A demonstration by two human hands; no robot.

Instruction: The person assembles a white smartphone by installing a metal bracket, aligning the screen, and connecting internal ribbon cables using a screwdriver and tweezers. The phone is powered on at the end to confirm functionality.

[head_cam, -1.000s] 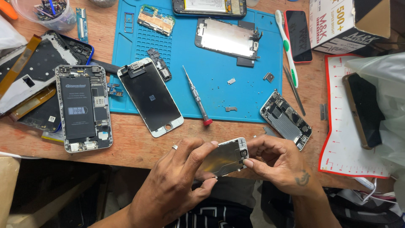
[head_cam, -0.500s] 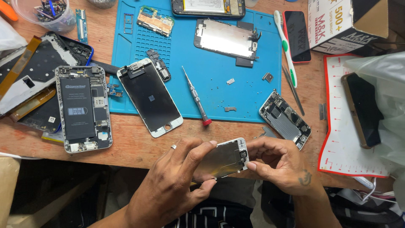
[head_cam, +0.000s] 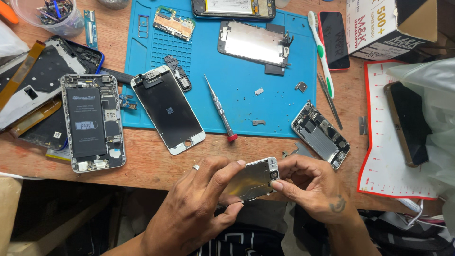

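A silver metal phone backing plate [head_cam: 251, 179] is held over the table's near edge. My left hand [head_cam: 199, 206] grips its left part, with a ring on one finger. My right hand [head_cam: 310, 189] pinches the plate's right end, fingertips at a small dark part near its corner. On the blue work mat [head_cam: 279, 109] lie a red-tipped screwdriver [head_cam: 219, 109], a white phone screen [head_cam: 167, 109], another silver plate [head_cam: 255, 42] and several tiny screws and brackets.
An opened phone with its battery [head_cam: 92, 122] lies left on the wooden table, beside dark phone parts [head_cam: 38, 80]. An open phone frame [head_cam: 321, 134], tweezers [head_cam: 329, 100], a toothbrush [head_cam: 321, 52], a red phone [head_cam: 334, 33], a cardboard box [head_cam: 388, 23] and a red-edged white mat [head_cam: 384, 156] lie right.
Both hands and the plate stay in nearly the same place; my right fingers have shifted slightly on the plate's right end.
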